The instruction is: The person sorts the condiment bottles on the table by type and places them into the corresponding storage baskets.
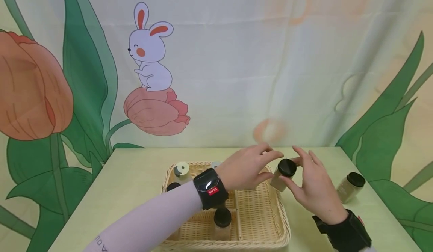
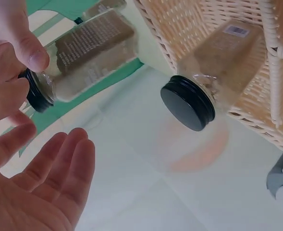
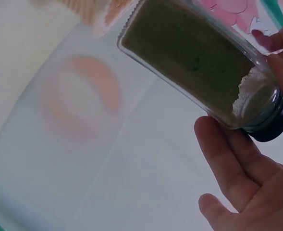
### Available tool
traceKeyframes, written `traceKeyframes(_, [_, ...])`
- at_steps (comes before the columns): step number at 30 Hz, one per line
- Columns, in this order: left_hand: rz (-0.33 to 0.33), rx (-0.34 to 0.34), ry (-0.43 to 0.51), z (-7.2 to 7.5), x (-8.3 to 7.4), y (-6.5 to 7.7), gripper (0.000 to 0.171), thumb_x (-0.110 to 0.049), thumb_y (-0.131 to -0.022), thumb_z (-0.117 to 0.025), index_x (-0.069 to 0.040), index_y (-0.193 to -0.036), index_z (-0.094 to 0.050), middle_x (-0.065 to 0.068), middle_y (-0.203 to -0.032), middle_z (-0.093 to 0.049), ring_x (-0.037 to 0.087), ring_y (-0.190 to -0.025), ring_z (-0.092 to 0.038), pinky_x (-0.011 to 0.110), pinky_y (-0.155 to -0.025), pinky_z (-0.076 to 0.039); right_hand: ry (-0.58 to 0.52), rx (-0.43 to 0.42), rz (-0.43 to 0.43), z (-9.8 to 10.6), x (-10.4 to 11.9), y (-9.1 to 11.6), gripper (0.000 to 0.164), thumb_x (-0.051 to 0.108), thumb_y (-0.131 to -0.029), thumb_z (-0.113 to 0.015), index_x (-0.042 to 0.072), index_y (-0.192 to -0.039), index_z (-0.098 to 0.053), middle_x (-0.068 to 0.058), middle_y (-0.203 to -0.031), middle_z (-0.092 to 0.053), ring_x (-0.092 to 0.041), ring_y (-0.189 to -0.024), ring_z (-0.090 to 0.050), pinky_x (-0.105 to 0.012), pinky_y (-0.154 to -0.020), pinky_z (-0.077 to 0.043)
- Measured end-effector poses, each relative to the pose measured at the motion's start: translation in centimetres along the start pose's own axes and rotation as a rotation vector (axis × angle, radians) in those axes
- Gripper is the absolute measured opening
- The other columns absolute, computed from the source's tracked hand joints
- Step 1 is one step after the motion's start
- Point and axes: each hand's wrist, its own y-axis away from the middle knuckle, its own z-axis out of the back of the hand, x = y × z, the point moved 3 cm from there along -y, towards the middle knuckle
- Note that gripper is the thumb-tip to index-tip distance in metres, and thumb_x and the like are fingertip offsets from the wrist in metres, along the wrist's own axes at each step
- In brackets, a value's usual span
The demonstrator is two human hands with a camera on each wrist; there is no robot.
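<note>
My right hand [image 1: 319, 188] holds a clear jar [image 3: 189, 57] of dull green-brown powder by its neck and black lid [image 1: 286, 167]. The thumb is on the near side and fingers lie against the far side. In the head view the jar leans over the right rim of a wicker basket [image 1: 284, 222]. My left hand [image 1: 243, 167] reaches across the basket from the left, fingers loosely extended, thumb tip right at the jar's lid. Its wrist hides part of the basket.
Another black-lidded jar [image 1: 352, 187] stands on the table at the right. Inside the divided basket are a black-lidded jar [image 1: 222, 224] in front and a pale-lidded container [image 1: 182, 171] at the back left. A printed cloth [image 1: 220, 75] hangs behind the table.
</note>
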Motion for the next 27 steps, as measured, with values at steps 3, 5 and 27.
traceKeyframes(3, [-0.037, -0.028, -0.011, -0.1, -0.3, 0.1, 0.049, -0.036, -0.098, -0.073, -0.022, -0.142, -0.058, -0.002, -0.123, -0.063, 0.008, -0.094, -0.064, 0.017, -0.081, -0.053, -0.017, 0.024, 0.005, -0.5, 0.9, -0.1, 0.101, 0.005, -0.069, -0.094, -0.009, -0.151, -0.037, -0.015, -0.103, -0.07, -0.035, -0.099, -0.066, -0.057, -0.104, -0.045])
traceKeyframes(5, [-0.05, -0.039, -0.013, -0.1, -0.5, 0.2, 0.047, -0.037, -0.097, -0.073, -0.023, -0.14, -0.059, -0.003, -0.121, -0.063, 0.007, -0.093, -0.063, 0.016, -0.081, -0.052, -0.023, 0.039, 0.003, -0.9, 1.4, 0.0, 0.101, 0.005, -0.07, -0.094, -0.008, -0.152, -0.036, -0.016, -0.105, -0.07, -0.034, -0.1, -0.065, -0.055, -0.095, -0.049])
traceKeyframes(27, [0.195, 0.003, -0.116, 0.2, -1.9, 0.5, 0.049, -0.053, -0.087, -0.078, -0.022, -0.121, -0.061, -0.009, -0.093, -0.059, 0.005, -0.07, -0.055, 0.019, -0.056, -0.045, -0.003, 0.064, 0.036, -2.6, 4.1, 0.1, 0.09, 0.003, -0.073, -0.084, -0.007, -0.149, -0.037, -0.012, -0.103, -0.069, -0.025, -0.091, -0.065, -0.042, -0.073, -0.053])
